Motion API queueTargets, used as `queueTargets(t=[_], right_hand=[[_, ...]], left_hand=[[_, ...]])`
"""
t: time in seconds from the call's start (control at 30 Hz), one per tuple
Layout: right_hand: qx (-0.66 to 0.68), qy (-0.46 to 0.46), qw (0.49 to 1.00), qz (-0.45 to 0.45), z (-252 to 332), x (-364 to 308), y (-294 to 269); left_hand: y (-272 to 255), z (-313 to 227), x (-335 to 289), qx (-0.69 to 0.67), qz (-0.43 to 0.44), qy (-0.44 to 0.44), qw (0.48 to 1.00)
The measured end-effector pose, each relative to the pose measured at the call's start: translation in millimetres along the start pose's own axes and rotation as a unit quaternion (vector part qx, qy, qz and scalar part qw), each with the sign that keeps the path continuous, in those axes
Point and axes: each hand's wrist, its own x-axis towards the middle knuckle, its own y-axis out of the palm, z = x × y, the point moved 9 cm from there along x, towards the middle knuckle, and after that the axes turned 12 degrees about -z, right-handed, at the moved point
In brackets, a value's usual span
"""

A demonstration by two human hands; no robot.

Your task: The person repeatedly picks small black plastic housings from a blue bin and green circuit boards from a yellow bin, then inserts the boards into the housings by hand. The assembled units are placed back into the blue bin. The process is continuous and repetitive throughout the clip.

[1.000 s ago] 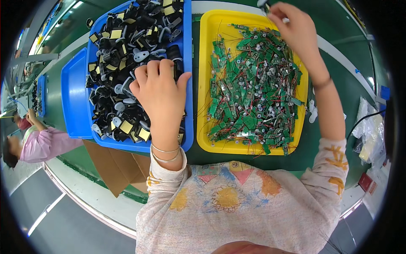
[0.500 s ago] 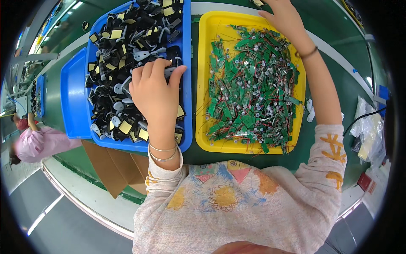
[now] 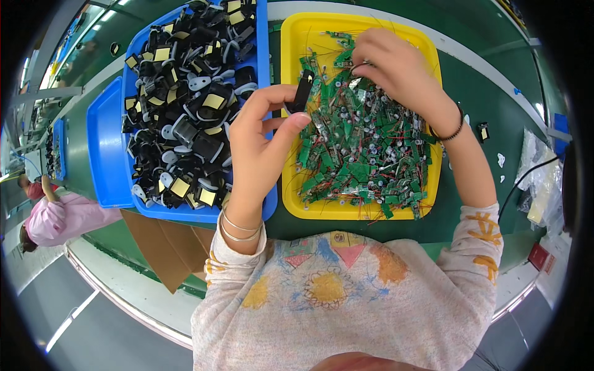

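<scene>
My left hand point(image 3: 257, 139) pinches a black plastic casing point(image 3: 302, 91) between thumb and fingers, holding it upright at the left edge of the yellow tray point(image 3: 346, 212). Green circuit boards point(image 3: 356, 170) with thin red and black wires fill that tray in a loose heap. Over the tray's far part, my right hand point(image 3: 396, 71) has its fingers closed at the boards. What sits between its fingertips is mostly hidden. To the left, a blue tray point(image 3: 264, 37) is heaped with black casings point(image 3: 207, 145) bearing grey tabs and pale yellow pads.
Another blue tray point(image 3: 110, 148) lies further left, near a co-worker in a pink top point(image 3: 71, 213). A cardboard box point(image 3: 164, 244) is below the table edge. On the right lie a small black part point(image 3: 484, 131), white scraps point(image 3: 501, 160) and clear plastic bags point(image 3: 539, 185).
My left hand has lifted from the blue tray and moved right with a black casing. My right hand came from beyond the yellow tray onto the boards. A black part now lies at right.
</scene>
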Motion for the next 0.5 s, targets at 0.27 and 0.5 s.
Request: queueTargets(t=[0.27,0.5], right_hand=[[0.603,0.401,0.668,-0.171,31.1,-37.0,-0.2],[0.588,0.344,0.712,-0.17,46.9,-49.0,9.9]], left_hand=[[16.8,12.5,-16.9,-0.104,0.037,-0.099,0.989],[20.6,6.7,-18.1,-0.109,0.04,-0.055,0.992]])
